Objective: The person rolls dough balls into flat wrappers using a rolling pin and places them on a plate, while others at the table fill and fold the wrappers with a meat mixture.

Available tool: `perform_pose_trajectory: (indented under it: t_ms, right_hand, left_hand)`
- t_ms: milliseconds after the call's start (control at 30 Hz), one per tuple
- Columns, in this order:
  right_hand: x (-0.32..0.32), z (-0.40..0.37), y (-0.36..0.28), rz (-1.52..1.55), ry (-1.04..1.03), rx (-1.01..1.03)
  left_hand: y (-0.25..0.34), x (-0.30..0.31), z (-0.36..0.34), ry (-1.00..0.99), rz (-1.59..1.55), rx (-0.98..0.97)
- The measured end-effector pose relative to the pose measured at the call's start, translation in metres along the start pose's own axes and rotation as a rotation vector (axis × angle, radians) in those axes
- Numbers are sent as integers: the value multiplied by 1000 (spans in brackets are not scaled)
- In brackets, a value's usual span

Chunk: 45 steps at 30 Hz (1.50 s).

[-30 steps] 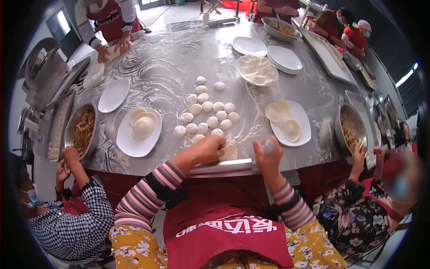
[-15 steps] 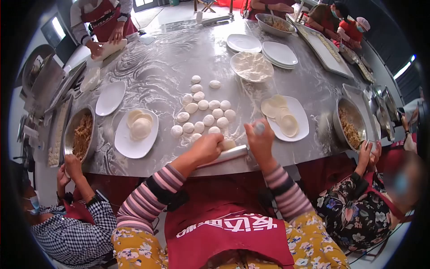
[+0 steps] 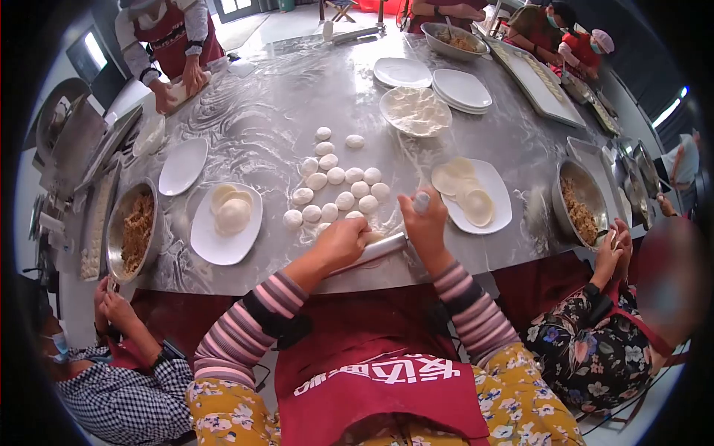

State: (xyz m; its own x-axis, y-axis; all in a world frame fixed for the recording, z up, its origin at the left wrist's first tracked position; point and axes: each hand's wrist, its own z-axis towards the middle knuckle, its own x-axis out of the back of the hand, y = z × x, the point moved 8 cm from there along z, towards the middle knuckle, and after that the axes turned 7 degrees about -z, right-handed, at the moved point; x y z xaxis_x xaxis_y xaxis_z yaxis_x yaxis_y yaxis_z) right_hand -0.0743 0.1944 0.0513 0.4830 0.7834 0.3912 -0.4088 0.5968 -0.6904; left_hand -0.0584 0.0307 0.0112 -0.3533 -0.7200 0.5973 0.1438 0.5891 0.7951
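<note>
Our left fingers (image 3: 360, 230), nearly closed, hold the edge of a dough round (image 3: 373, 237) beside the metal roller (image 3: 384, 247). Our right fingers (image 3: 426, 222) wrap a pale handle (image 3: 422, 201) at the roller's right end. Beyond our left fingers lie floured dough balls (image 3: 344, 201) on the table (image 3: 275, 115).

1. You wear one camera on your head, supplying the head view.
2. It faces forward and down, across the table (image 3: 513, 137) before you.
3. Your apron (image 3: 379, 390) fills the near, lower edge; your left hand (image 3: 343, 244) and right hand (image 3: 425, 223) sit close, near centre; the table's far end lies well beyond.
4. Your wide view curves toward a dark rounded border.
</note>
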Motion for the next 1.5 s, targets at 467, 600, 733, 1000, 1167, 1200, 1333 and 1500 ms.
perform_pose_trajectory:
  t_ms: [467,600,733,1000,1167,1200,1333,1500]
  right_hand:
    - [-8,6,-3,29,-29,-19]
    - [7,-4,-10,-10,15,74]
    - [46,-46,-15,-50,-75,58]
    - [54,-50,-11,209,-108,-87]
    - [55,-48,-12,251,-113,-71]
    - [54,-50,-11,276,-123,-91]
    - [48,-47,-8,216,-120,-85]
    - [45,-44,-5,157,-106,-88]
  left_hand:
    - [-15,-1,4,7,48,-50]
    - [-9,3,3,-51,73,9]
    - [-2,-12,7,-81,0,-65]
    - [69,-44,135,-98,-789,-79]
    - [37,-24,120,-14,383,-289]
    - [38,-16,111,-23,389,-295]
    - [48,-8,94,-48,687,-452]
    - [51,0,101,-38,756,-488]
